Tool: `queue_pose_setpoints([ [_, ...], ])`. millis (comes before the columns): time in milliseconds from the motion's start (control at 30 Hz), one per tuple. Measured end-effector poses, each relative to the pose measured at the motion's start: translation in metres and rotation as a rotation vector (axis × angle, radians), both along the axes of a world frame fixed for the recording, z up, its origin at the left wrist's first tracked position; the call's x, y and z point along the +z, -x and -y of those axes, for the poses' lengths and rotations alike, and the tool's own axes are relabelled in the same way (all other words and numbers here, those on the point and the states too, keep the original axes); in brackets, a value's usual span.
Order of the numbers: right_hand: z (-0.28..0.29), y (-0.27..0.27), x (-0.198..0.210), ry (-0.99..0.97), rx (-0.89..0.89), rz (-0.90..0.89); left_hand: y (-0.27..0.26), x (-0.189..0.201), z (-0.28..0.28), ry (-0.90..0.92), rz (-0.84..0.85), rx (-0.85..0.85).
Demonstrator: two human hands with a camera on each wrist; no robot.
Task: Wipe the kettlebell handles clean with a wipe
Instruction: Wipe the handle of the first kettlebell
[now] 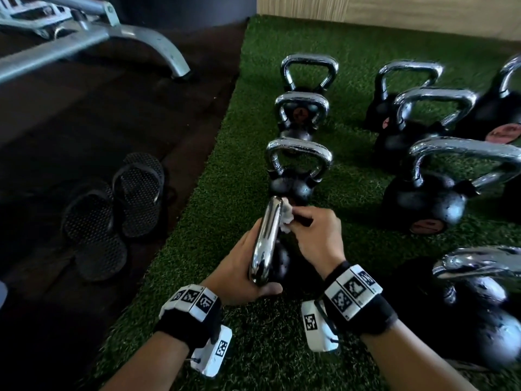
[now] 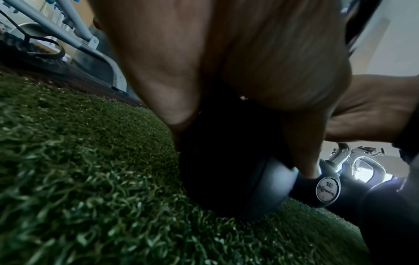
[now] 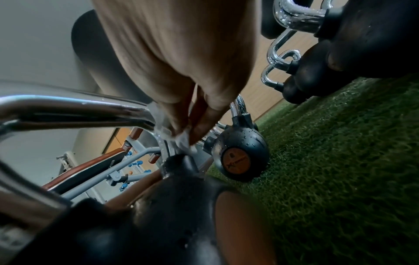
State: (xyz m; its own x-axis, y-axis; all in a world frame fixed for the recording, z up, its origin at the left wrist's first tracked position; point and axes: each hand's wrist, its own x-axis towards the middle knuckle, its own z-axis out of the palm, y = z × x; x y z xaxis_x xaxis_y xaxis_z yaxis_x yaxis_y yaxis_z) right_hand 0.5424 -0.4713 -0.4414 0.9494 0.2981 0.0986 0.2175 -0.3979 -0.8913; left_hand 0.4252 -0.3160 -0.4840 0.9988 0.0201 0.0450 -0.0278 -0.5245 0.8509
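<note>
A black kettlebell with a chrome handle (image 1: 267, 235) stands on the green turf right in front of me. My left hand (image 1: 242, 266) grips the near end of that handle, thumb under its curve. My right hand (image 1: 313, 235) pinches a crumpled white wipe (image 1: 286, 217) against the handle's far end. In the right wrist view the wipe (image 3: 181, 138) sits pressed on the chrome bar (image 3: 90, 111) where it bends down to the black body (image 3: 158, 215). The left wrist view shows my palm (image 2: 226, 62) over the dark ball (image 2: 226, 170).
Several more chrome-handled kettlebells (image 1: 298, 165) stand in rows on the turf (image 1: 225, 170) ahead and to the right. A pair of black sandals (image 1: 112, 213) lies on the dark floor at left. A grey bench frame (image 1: 112, 32) stands at the far left.
</note>
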Motion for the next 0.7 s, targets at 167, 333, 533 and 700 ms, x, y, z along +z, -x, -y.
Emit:
queue_pose_setpoints([
  [167,0.000,0.003,0.003,-0.050,0.026,-0.010,0.000,0.002,-0.001,0.006,-0.036,0.008],
  [333,0.001,0.007,0.016,-0.070,0.029,0.184,-0.003,0.003,-0.002,-0.032,-0.044,0.004],
  [533,0.005,0.017,0.022,-0.131,0.119,0.427,-0.005,0.008,-0.005,0.012,-0.081,-0.021],
  [700,0.007,0.021,0.033,-0.113,0.171,0.484,-0.012,0.002,-0.008,0.023,-0.077,-0.032],
])
